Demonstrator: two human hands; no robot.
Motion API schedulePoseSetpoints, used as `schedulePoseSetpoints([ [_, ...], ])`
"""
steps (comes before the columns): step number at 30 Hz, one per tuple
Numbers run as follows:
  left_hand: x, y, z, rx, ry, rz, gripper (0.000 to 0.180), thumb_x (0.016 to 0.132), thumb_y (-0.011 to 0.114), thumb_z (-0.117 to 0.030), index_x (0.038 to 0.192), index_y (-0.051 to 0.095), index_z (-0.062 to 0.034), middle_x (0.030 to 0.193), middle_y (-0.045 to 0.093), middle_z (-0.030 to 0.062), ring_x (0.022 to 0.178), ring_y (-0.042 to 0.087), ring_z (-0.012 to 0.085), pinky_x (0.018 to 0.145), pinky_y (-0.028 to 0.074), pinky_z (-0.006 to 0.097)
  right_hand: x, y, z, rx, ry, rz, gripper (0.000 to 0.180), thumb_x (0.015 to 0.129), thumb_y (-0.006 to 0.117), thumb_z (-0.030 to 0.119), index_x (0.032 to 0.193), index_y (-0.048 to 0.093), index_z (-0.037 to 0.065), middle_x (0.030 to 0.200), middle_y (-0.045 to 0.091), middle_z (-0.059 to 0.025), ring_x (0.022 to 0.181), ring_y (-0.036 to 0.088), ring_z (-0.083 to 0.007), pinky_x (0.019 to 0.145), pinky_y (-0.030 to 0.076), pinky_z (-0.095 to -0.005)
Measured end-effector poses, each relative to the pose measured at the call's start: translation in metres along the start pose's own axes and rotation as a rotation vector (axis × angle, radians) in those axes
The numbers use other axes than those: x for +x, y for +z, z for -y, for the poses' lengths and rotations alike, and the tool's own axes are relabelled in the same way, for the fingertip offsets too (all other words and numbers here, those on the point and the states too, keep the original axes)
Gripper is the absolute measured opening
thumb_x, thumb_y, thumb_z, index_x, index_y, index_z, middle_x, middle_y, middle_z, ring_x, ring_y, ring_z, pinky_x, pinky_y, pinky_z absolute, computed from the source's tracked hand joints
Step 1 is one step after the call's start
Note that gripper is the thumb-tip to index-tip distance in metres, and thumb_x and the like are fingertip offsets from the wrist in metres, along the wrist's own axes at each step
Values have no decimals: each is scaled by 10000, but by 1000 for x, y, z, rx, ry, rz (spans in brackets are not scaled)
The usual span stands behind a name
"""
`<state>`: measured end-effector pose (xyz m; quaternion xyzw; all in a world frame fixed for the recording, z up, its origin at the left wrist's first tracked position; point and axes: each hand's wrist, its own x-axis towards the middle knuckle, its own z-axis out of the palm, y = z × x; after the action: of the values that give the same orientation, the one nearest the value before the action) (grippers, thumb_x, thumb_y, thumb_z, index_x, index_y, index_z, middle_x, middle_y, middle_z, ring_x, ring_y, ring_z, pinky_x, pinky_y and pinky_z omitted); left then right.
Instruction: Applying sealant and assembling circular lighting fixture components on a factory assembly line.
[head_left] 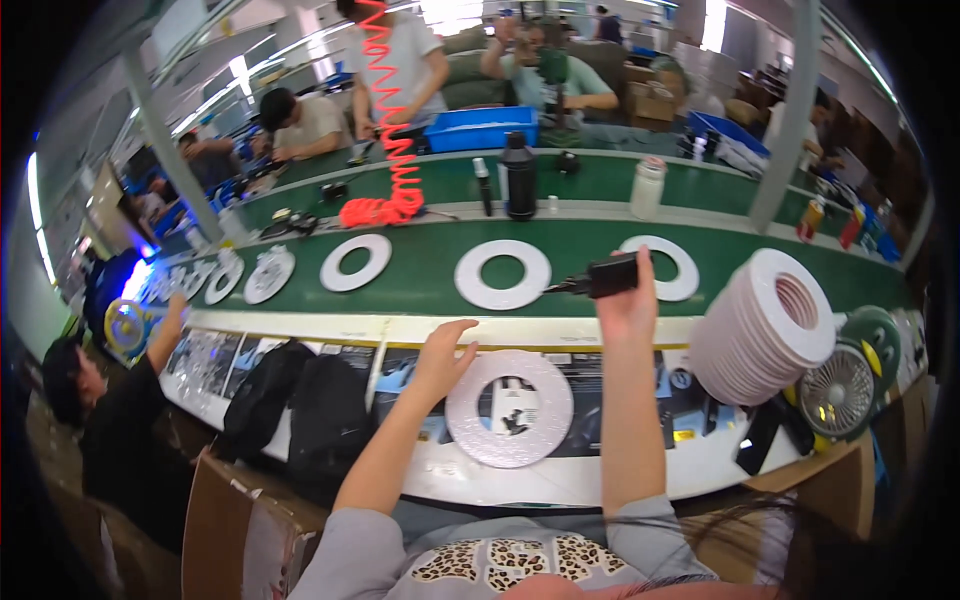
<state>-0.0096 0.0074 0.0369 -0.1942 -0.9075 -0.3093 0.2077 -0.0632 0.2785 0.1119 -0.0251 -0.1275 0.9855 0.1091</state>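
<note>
My right hand [630,308] grips a small black bottle [612,275] with a thin dark nozzle, tipped sideways over the green belt. The nozzle points left, toward the right edge of a flat white ring [466,281] on the belt. Nearer me, another white ring [468,430] lies on the worktable. My left hand [441,361] hovers at that ring's upper left with its fingers apart, holding nothing; whether it touches the ring I cannot tell. A further white ring [683,278] lies on the belt behind my right hand, partly hidden by it.
A tall leaning stack of white rings [745,345] stands right, beside a green fan [838,390]. Black bags [325,415] lie left. The green belt [420,285] carries more rings leftward, toward a co-worker in black [130,440]. A large black bottle [518,178] stands beyond, near a red coiled hose [385,205].
</note>
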Motion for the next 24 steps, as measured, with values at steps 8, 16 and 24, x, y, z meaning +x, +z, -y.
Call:
schedulePoseSetpoints([
  [8,-13,9,36,-202,-214,-172,314,854,600,-124,1146,568,-12,1090,624,150,1023,590,295,897,462,378,6,-41,-9,-94,121,-68,317,883,644,131,1161,536,26,1162,581,-123,1092,547,-257,992,432,-422],
  [16,-20,1,31,-203,-225,-120,320,868,597,-132,1167,548,-29,1122,619,138,1033,602,276,878,472,362,-8,-103,0,-284,176,-229,444,811,744,254,1134,531,36,1134,574,-109,1023,579,-208,898,501,-351],
  [24,-19,10,31,-242,-264,-77,335,865,594,-119,1183,533,-32,1128,623,134,1029,606,268,869,479,362,-37,-99,-1,-417,280,-207,387,836,656,497,960,578,139,833,615,30,644,534,-65,480,359,-211],
])
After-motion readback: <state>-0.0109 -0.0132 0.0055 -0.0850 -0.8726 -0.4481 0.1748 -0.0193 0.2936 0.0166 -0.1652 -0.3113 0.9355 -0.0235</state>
